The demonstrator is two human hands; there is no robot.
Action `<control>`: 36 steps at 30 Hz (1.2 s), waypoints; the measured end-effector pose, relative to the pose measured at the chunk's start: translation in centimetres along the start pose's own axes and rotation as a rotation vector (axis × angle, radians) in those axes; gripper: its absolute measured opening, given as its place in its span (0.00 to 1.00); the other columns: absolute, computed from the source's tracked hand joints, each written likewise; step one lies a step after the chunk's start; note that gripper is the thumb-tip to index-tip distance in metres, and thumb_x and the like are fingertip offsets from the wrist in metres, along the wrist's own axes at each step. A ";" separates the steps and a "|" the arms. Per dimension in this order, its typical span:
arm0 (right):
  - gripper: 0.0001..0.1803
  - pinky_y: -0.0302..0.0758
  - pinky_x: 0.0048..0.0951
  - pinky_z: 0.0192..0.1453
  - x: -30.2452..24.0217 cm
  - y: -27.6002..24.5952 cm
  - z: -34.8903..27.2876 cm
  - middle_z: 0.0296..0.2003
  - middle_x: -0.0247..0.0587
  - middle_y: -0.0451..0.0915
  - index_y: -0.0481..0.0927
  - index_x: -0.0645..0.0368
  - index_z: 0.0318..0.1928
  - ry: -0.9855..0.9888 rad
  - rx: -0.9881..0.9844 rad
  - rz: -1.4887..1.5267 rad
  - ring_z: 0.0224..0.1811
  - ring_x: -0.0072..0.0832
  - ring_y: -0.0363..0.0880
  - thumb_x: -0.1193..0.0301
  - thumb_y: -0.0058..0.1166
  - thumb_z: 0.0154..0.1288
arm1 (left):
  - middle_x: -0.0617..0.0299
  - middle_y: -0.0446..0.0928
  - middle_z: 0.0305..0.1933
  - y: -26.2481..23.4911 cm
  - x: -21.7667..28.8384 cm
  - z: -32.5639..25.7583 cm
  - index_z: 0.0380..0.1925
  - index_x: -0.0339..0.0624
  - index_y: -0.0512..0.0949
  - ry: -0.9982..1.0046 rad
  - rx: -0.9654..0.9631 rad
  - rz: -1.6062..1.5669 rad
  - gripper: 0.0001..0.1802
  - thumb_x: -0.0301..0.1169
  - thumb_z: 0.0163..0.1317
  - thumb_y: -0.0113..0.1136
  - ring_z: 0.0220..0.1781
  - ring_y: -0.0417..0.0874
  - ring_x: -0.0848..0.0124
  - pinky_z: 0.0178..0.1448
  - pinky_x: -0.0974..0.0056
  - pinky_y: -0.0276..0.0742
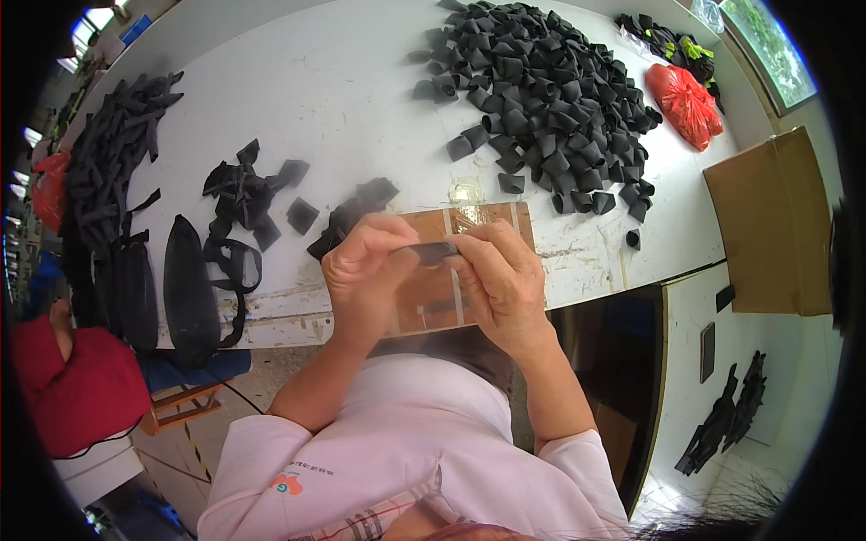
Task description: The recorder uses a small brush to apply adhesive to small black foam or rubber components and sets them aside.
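Just above the table's near edge, my left hand (365, 270) and my right hand (502, 275) pinch a small black fabric piece (431, 252) between thumbs and fingertips, one at each end. Below them a brown board (422, 311), with strips of tape across it, lies over the table's edge. Beside my left hand is a small heap of dark fabric pieces (356, 209), partly covered by that hand. Further left lie more loose black pieces (248, 191). A large pile of short black fabric loops (550, 108) spreads over the table's far right.
Black strips (117, 149) are heaped at the far left, with long black pouches and straps (189, 293) nearer. A red plastic bag (686, 104) and a cardboard box (771, 225) stand at the right. Someone in a red top (86, 388) sits at the left.
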State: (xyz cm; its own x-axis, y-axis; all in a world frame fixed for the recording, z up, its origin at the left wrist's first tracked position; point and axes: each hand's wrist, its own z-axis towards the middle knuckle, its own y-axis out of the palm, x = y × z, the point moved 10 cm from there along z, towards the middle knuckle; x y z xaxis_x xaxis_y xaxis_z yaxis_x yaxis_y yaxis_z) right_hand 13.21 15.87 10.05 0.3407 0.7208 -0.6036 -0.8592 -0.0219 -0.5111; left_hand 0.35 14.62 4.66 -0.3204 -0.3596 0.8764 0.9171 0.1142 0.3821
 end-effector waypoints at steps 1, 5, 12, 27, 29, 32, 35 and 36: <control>0.16 0.66 0.29 0.23 0.0 0.0 -0.1 0.24 0.39 0.70 0.74 0.63 0.31 -0.001 -0.001 0.002 0.24 0.33 0.67 0.85 0.51 0.33 | 0.60 0.72 0.35 -0.3 -0.1 -0.2 0.26 0.36 0.73 0.038 -0.003 0.039 0.07 0.13 0.48 0.54 0.36 0.72 0.77 0.44 0.72 0.68; 0.06 0.66 0.27 0.25 0.0 0.0 -0.4 0.25 0.41 0.71 0.74 0.64 0.31 -0.048 0.031 -0.024 0.23 0.32 0.68 0.81 0.52 0.49 | 0.60 0.72 0.35 0.5 -0.4 -0.3 0.26 0.36 0.73 0.060 -0.032 0.071 0.06 0.14 0.49 0.53 0.36 0.71 0.77 0.44 0.72 0.67; 0.03 0.65 0.25 0.24 1.0 -0.4 0.0 0.24 0.41 0.72 0.74 0.66 0.31 0.084 -0.035 0.065 0.21 0.28 0.68 0.80 0.50 0.54 | 0.57 0.72 0.37 0.4 -1.0 -0.7 0.33 0.36 0.73 0.000 0.018 0.117 0.06 0.25 0.55 0.55 0.36 0.71 0.75 0.44 0.70 0.68; 0.10 0.69 0.18 0.22 3.6 4.3 -8.8 0.24 0.38 0.75 0.75 0.65 0.32 0.976 0.059 1.039 0.21 0.20 0.71 0.69 0.50 0.61 | 0.57 0.73 0.38 1.6 0.7 -4.0 0.32 0.32 0.71 -0.079 0.031 0.165 0.05 0.19 0.54 0.55 0.35 0.75 0.79 0.39 0.76 0.71; 0.07 0.69 0.20 0.21 -0.4 -2.2 -6.0 0.25 0.39 0.74 0.75 0.64 0.33 0.310 0.224 -0.032 0.22 0.22 0.72 0.75 0.56 0.53 | 0.58 0.74 0.36 1.3 0.9 -4.0 0.31 0.32 0.71 -0.056 0.018 0.247 0.04 0.19 0.55 0.55 0.34 0.75 0.79 0.38 0.76 0.71; 0.12 0.69 0.22 0.21 -1.7 -1.6 -4.4 0.26 0.41 0.73 0.75 0.63 0.34 0.228 0.207 0.137 0.22 0.25 0.72 0.79 0.60 0.46 | 0.60 0.75 0.32 1.6 0.7 -4.2 0.29 0.32 0.71 -0.078 -0.050 0.454 0.03 0.18 0.55 0.54 0.33 0.76 0.80 0.37 0.76 0.72; 0.13 0.68 0.25 0.21 -1.9 -0.9 -4.5 0.27 0.41 0.72 0.75 0.64 0.32 0.117 0.171 0.056 0.22 0.29 0.71 0.81 0.59 0.42 | 0.63 0.76 0.27 1.2 0.6 -4.5 0.27 0.33 0.70 -0.080 -0.016 0.357 0.03 0.17 0.54 0.53 0.29 0.76 0.80 0.32 0.76 0.73; 0.14 0.67 0.25 0.21 -2.3 -0.9 -4.4 0.27 0.41 0.72 0.75 0.64 0.32 0.061 0.164 0.013 0.22 0.30 0.71 0.82 0.59 0.39 | 0.63 0.76 0.25 0.8 0.4 -4.7 0.25 0.34 0.70 -0.093 -0.008 0.465 0.03 0.17 0.53 0.53 0.26 0.75 0.80 0.30 0.76 0.72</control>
State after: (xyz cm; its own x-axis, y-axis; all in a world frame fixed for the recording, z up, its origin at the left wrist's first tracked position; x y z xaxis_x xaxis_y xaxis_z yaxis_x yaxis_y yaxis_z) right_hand 14.88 11.14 9.22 0.3469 0.6780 -0.6481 -0.9128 0.0853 -0.3993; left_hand 2.06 10.20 3.90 0.1050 -0.1874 0.9767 0.9700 0.2358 -0.0591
